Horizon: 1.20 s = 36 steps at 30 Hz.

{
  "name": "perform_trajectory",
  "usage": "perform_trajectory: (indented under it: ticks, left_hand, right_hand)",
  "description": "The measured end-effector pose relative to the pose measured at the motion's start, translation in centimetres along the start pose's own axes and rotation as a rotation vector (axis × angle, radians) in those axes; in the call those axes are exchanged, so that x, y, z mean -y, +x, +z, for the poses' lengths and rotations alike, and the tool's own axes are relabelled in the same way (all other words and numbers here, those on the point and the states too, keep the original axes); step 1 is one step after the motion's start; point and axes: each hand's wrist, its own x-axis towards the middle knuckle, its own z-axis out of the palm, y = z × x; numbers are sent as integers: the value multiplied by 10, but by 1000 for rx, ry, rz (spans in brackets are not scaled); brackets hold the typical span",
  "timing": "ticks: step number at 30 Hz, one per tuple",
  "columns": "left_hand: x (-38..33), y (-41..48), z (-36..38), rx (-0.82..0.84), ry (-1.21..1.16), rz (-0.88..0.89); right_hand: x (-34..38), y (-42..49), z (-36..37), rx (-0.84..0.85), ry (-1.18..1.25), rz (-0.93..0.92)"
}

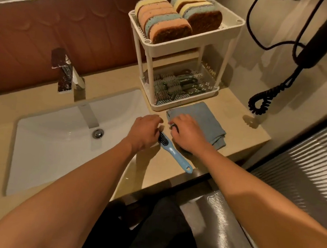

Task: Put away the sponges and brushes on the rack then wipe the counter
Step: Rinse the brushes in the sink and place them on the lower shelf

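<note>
A blue brush (177, 155) with black bristles lies on the beige counter (238, 129) between the sink and a folded blue cloth (203, 116). My left hand (143, 132) curls its fingers around the brush's bristle end. My right hand (185, 134) rests on the cloth's near corner, fingers bent over a small dark thing that I cannot identify. Behind them stands a white two-tier rack (186, 47). Its top tier holds several sponges (169, 21) on edge. Several brushes (174, 84) lie in its lower tier.
A white sink (56, 138) with a chrome tap (65, 73) fills the counter's left side. A black coiled cord (266, 96) hangs from a wall-mounted device at the right. The counter's front edge runs just below the brush handle.
</note>
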Motion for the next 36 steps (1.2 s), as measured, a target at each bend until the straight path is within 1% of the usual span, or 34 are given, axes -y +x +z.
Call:
perform_trajectory:
  ticks: [2, 5, 8, 11, 14, 17, 22, 25, 28, 30, 33, 36]
  left_hand:
    - [5, -12, 1, 101, -51, -89]
    - [3, -27, 6, 202, -213, -103]
    - [-1, -33, 9, 157, -244, -107]
    - [-2, -36, 11, 75, -170, -103]
    - [4, -34, 8, -26, -131, -77]
    - [7, -26, -1, -80, -98, -21]
    - [-5, -3, -12, -208, -61, 67]
    - [-15, 15, -14, -204, 6, 131]
    - [-18, 35, -15, -228, 70, 136]
    - [-20, 49, -16, -220, 59, 133]
    - [-22, 72, -13, -136, 68, 151]
    - [-25, 99, -11, -58, 98, 113]
  right_hand:
    - [8, -16, 6, -9, -6, -17]
    - [18, -32, 15, -24, -75, -23]
    - [24, -41, 19, -18, -140, -31]
    - [28, -48, 23, -27, -65, 12]
    - [31, -47, 23, -79, 33, 47]
    - [30, -36, 13, -135, 101, 75]
    - [13, -5, -11, -236, 71, 110]
    - [-3, 12, -21, -242, 75, 177]
    - [-17, 28, -26, -281, 40, 202]
    - [-26, 39, -31, -323, 48, 228]
    - [-41, 55, -38, -351, 85, 270]
    - [-54, 71, -44, -345, 115, 296]
